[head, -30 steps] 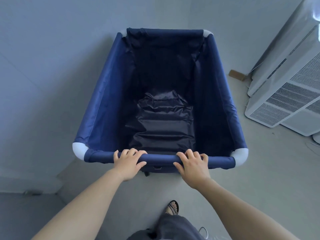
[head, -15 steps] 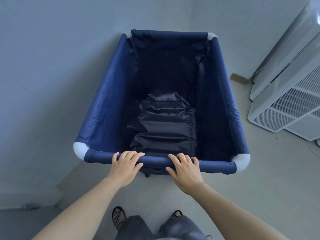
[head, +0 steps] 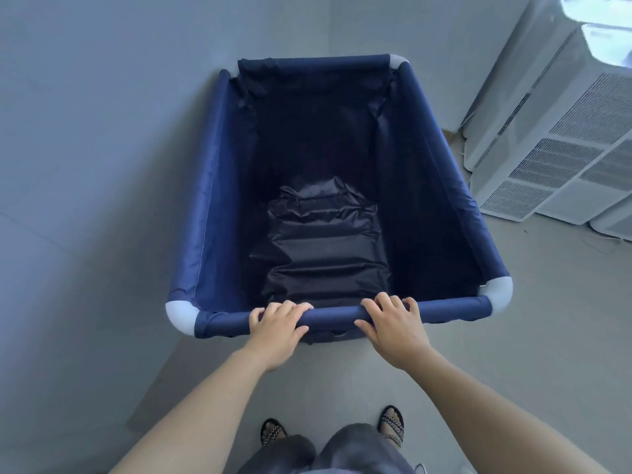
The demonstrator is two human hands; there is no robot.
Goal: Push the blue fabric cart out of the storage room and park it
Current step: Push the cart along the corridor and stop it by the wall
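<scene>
The blue fabric cart (head: 219,213) fills the middle of the head view, an open-topped bin with white corner joints and a dark crumpled liner on its floor. Its left side runs along a grey wall and its far end reaches the room's corner. My left hand (head: 277,328) and my right hand (head: 393,325) both grip the padded near rail, fingers curled over its top, about a hand's width apart. Nothing else lies inside the cart.
A grey wall (head: 85,165) stands close on the left. Several white air-conditioner units (head: 554,138) lie stacked on the floor at the right, close to the cart's far right corner. Bare grey floor (head: 547,319) spreads to the right. My sandalled feet (head: 391,424) stand behind the cart.
The cart has shifted closer to the left wall and corner, turning slightly. The white units now appear nearer to its right side. Both hands stayed on the rail, and both feet came into view.
</scene>
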